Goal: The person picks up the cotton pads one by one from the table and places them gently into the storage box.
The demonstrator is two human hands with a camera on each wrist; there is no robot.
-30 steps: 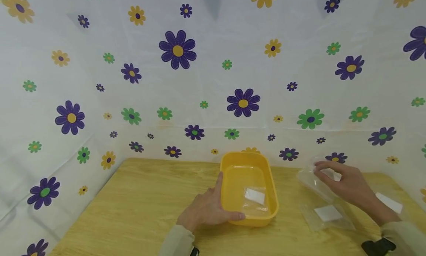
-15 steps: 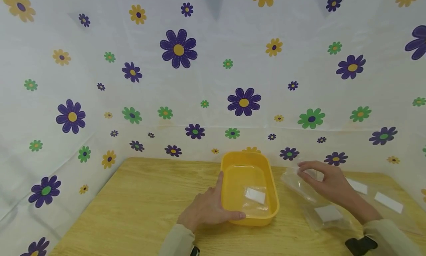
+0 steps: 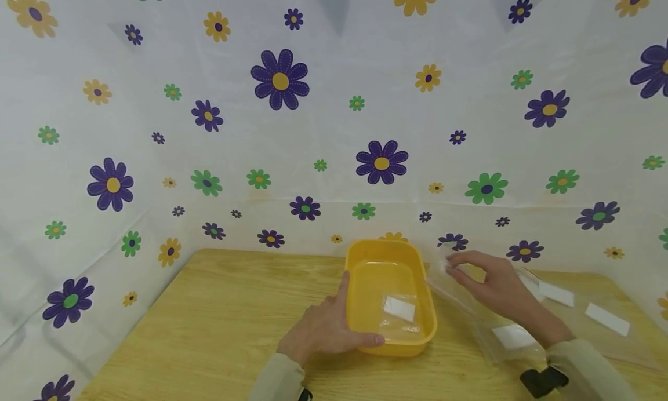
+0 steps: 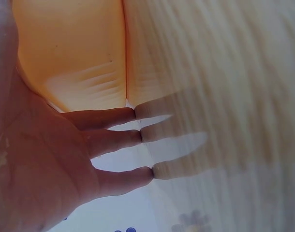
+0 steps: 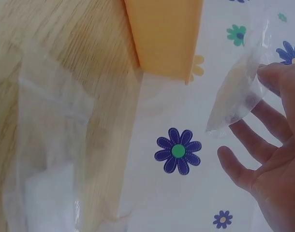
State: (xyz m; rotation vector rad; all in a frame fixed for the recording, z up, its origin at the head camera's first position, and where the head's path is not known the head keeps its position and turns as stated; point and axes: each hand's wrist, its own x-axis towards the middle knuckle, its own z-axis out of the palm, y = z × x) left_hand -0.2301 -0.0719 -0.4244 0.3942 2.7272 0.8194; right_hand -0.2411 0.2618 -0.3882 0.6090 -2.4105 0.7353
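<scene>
Flowered cloth (image 3: 235, 140) (white ground) behind wood-grain table (image 3: 235, 314).

No words, brands, numbers or signs are showing legibly in any view. The white patches (image 3: 399, 309) on the clear bags (image 3: 399, 328) are presenting plain, with no letters that can be read, both in the tub (image 3: 396, 349) and on the table (image 3: 235, 308). The tub's visible walls are displaying no readable marking, and the cloth (image 3: 323, 128) behind is carrying printed flowers only.
</scene>
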